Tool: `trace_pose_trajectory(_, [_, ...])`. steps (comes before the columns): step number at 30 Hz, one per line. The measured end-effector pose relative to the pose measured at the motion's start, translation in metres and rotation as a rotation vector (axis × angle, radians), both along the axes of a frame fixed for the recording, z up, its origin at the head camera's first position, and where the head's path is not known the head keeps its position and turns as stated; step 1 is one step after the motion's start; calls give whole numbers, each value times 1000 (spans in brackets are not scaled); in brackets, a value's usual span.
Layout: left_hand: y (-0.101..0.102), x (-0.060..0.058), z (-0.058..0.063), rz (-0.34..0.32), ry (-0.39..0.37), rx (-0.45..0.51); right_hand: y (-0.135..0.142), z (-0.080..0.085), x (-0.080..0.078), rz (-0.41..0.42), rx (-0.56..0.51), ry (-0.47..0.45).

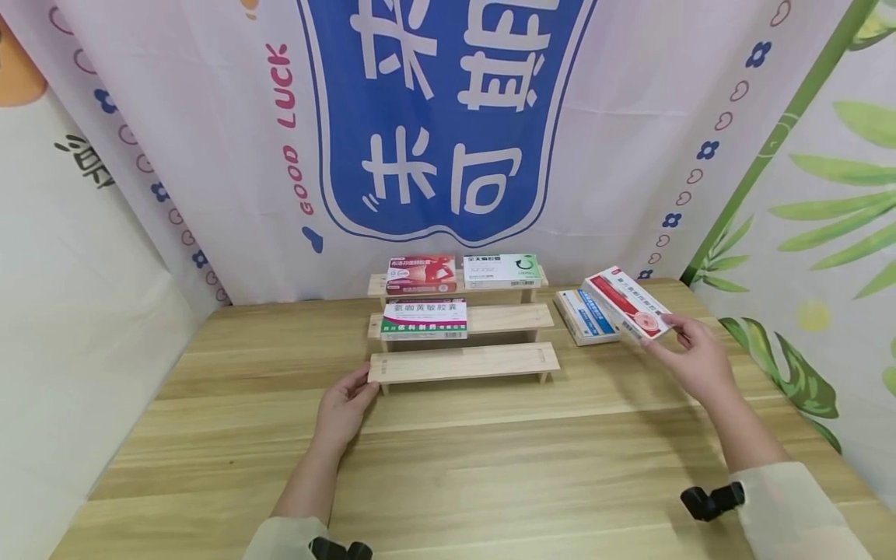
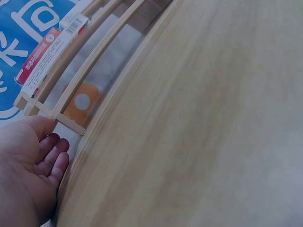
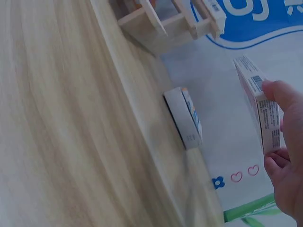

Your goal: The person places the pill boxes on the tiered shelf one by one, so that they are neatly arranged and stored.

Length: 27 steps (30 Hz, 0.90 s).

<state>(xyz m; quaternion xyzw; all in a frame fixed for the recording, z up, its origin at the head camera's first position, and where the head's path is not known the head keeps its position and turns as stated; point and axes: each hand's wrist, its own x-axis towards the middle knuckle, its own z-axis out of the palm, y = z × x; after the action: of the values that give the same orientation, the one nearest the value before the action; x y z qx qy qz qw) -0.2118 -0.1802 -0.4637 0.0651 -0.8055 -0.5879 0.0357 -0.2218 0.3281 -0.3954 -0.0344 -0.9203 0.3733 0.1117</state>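
My right hand grips a red and white medicine box by its near right end, tilted above the table; in the right wrist view, thumb and fingers hold the box's end. Beneath and left of it lies a blue and white medicine box. A three-step wooden rack stands at the table's back. My left hand holds the left end of its lowest step, thumb at the rack's corner. A red box and a white-green box sit on the top step, a green-and-purple-edged box on the middle one.
The wooden table reaches back to a printed cloth backdrop. Cloth walls also stand at the left and right, close beside the table's edges.
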Motion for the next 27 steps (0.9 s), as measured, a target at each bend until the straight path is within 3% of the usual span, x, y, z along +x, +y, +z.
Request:
trace_pose_trajectory(11, [0, -1, 1, 0, -8, 2, -29, 12, 8, 216, -45, 73])
trace_pose_trajectory(21, [0, 0, 2, 1, -10, -3, -60, 15, 3, 311, -19, -76])
trace_pose_trajectory(27, [0, 1, 2, 3, -4, -5, -81, 9, -7, 369, -14, -75])
